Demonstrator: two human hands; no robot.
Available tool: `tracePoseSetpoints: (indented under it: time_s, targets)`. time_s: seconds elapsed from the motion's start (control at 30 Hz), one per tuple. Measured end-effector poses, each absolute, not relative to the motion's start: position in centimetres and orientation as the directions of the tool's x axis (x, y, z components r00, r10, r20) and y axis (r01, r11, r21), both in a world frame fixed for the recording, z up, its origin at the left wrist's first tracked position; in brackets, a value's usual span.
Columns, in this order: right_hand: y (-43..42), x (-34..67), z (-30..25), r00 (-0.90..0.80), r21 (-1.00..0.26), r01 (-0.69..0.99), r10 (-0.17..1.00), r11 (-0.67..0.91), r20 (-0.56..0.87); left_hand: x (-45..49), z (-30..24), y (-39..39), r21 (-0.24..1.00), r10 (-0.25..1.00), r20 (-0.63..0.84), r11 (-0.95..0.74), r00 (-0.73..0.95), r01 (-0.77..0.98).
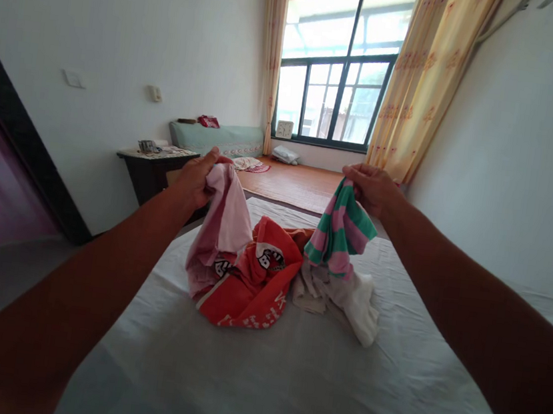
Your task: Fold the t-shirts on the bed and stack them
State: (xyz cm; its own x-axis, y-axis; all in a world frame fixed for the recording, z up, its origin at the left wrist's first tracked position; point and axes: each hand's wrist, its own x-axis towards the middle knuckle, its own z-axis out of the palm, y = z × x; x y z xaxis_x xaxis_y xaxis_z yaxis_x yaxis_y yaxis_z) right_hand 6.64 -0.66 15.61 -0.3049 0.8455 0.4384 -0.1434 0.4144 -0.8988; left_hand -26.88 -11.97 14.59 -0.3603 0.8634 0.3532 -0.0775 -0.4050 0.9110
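My left hand (203, 174) pinches a pink cloth garment (225, 211), which hangs down onto the pile on the bed. In my right hand (370, 186) is a green and pink striped cloth (338, 231), gripped by its top and dangling over the pile's right side. Between them lies a crumpled red cloth (268, 276) with white lettering and a printed figure. Under the striped cloth a whitish garment (352, 304) spreads to the right. The exact kind of each garment is hidden by its folds.
The pile rests on a bed with a pale sheet (285, 383). Behind it are a dark side table (154, 175) with small items, a mat-covered platform (294, 185), a clock (284, 129) and a curtained window (343, 74). A wall (524, 163) stands on the right.
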Motion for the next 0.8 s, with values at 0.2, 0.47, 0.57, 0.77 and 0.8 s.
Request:
tracePoseSetpoints:
  time_s: [0.2, 0.47, 0.57, 0.77, 0.8]
  targets:
    - [-1.7, 5.1, 21.3, -0.311, -0.757, -0.437, 0.708, 0.486, 0.634, -24.6, 11.7, -13.2, 0.956, 0.915, 0.269, -0.292, -0.300, -0.035]
    - [-2.6, 3.4, 14.0, -0.571, -0.913, -0.336, 0.721, 0.232, 0.393, -19.0, 6.6, -14.7, 0.880, 0.953, 0.150, -0.250, 0.263, 0.403]
    - [-2.7, 3.3, 14.0, -0.598, -0.922, -0.335, 0.712, 0.196, 0.368, -18.0, 4.6, -13.9, 0.841, 0.951, 0.181, -0.282, 0.251, 0.462]
    - [-3.9, 3.1, 15.2, -0.551, -0.899, -0.383, 0.728, 0.214, 0.408, -16.3, 4.2, -13.4, 0.756, 0.934, 0.334, -0.348, 0.130, 0.555]
    - [-4.1, 3.1, 15.3, -0.539, -0.894, -0.392, 0.733, 0.218, 0.415, -15.8, 4.1, -13.5, 0.744, 0.933, 0.332, -0.349, 0.139, 0.570]
